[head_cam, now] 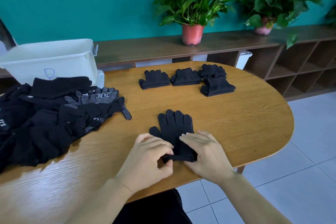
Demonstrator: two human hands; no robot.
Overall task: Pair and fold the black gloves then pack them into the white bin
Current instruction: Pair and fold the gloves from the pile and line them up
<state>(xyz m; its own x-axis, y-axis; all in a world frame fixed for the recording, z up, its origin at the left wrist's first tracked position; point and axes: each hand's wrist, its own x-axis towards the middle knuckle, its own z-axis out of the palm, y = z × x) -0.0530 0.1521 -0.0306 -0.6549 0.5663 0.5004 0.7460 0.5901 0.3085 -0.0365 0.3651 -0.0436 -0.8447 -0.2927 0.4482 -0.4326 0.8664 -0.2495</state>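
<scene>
A stacked pair of black gloves [173, 129] lies flat on the wooden table [245, 123], fingers pointing away from me. My left hand [151, 156] pinches the cuff end at its left corner. My right hand [205, 152] lies on the pair's right side, fingers straight across the palm part, thumb under the cuff edge. Several folded pairs [185, 80] sit in a row further back. A heap of loose black gloves [54, 114] covers the table's left side. The white bin [49, 58] stands at the far left behind the heap.
Behind the table runs a low wooden shelf unit [272, 56] with two potted plants [192, 5] on top. The table's rounded right edge drops off to a tiled floor [300, 169]. Bare wood lies between the folded pairs and my hands.
</scene>
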